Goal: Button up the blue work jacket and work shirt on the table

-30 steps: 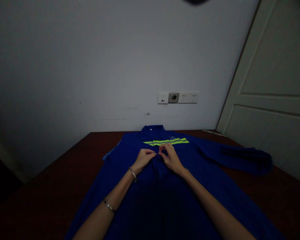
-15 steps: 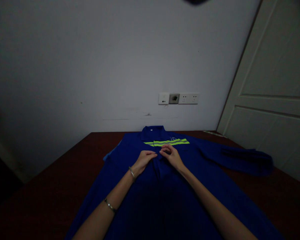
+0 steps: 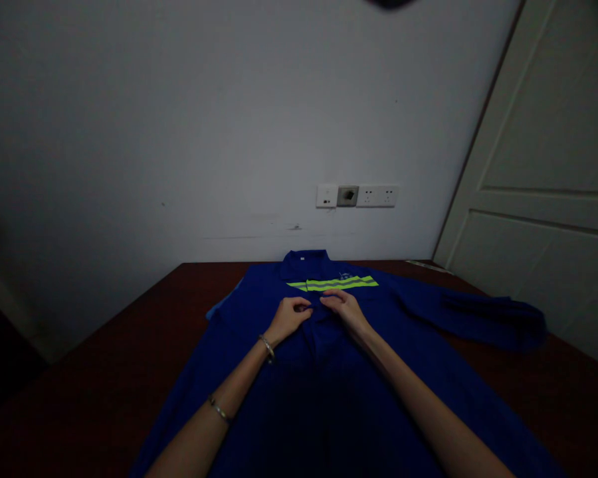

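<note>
A blue work jacket (image 3: 408, 352) lies flat on a dark brown table (image 3: 129, 345), collar toward the wall, with neon yellow stripes (image 3: 336, 284) across its chest. My left hand (image 3: 290, 315) and my right hand (image 3: 343, 308) meet at the jacket's front placket just below the stripes. Both hands are closed in a pinch on the fabric edges there. What sits between the fingertips is too small to make out. My left wrist wears a thin bracelet (image 3: 266, 346).
The jacket's right sleeve (image 3: 488, 315) stretches out toward a white door (image 3: 543, 199). A grey wall with a row of sockets (image 3: 357, 196) stands behind the table. The table's left edge drops into shadow.
Both hands have crept slightly up the placket toward the stripes. My right hand's fingers have lowered flatter onto the fabric. The jacket has stayed in place.
</note>
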The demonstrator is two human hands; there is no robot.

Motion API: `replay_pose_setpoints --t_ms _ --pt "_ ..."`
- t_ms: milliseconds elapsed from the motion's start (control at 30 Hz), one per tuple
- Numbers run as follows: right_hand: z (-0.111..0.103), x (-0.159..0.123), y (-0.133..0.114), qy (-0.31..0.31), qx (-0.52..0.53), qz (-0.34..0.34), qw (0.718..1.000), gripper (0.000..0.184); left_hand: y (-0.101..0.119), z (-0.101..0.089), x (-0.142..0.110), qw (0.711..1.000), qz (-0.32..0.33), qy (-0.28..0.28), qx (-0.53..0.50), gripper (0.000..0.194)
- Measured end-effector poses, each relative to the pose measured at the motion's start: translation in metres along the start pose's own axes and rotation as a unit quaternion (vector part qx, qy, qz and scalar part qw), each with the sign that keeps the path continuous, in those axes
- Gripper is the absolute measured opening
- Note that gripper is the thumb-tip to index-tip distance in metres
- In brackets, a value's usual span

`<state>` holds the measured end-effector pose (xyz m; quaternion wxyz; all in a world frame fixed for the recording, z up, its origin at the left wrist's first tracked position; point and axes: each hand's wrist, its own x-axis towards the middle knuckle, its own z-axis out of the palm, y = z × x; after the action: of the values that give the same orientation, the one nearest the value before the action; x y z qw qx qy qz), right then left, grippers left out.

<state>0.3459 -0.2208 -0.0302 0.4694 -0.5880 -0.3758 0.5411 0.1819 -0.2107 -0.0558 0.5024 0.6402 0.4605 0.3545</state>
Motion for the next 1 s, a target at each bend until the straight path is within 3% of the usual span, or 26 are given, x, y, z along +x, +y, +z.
replay_pose_setpoints --t_ms 167,367,500,567,633,800,933,1000 --pt "-0.016 0.011 0.003 0.102 -0.046 -0.068 0.991 0.027 -0.007 0.0 0.004 0.999 -0.028 0.026 -0.034 0.023" --pt "-0.046 0.027 0.028 0.193 -0.041 -0.123 0.973 0.022 -0.003 0.001 0.003 0.996 -0.057 0.037 -0.066 0.026" --pt "-0.056 0.032 0.038 0.215 -0.047 -0.149 0.964 0.024 0.004 -0.021 0.009 0.996 -0.05 0.054 -0.059 0.026" --pt "-0.057 0.033 0.039 0.21 -0.051 -0.154 0.964 0.024 0.009 -0.049 0.016 0.994 -0.048 0.082 -0.053 0.027" --pt "-0.057 0.033 0.04 0.201 -0.051 -0.153 0.966 0.024 0.012 -0.089 0.023 0.989 -0.051 0.133 -0.049 0.029" --pt "-0.057 0.032 0.042 0.196 -0.069 -0.143 0.968 0.025 0.005 -0.225 0.029 0.957 -0.066 0.28 0.036 0.028" --pt "-0.055 0.03 0.042 0.18 -0.082 -0.131 0.971 0.025 -0.014 -0.329 0.014 0.895 -0.135 0.414 0.092 0.031" --pt "-0.055 0.03 0.044 0.178 -0.086 -0.123 0.972 0.025 -0.021 -0.365 -0.001 0.83 -0.188 0.505 0.145 0.026"
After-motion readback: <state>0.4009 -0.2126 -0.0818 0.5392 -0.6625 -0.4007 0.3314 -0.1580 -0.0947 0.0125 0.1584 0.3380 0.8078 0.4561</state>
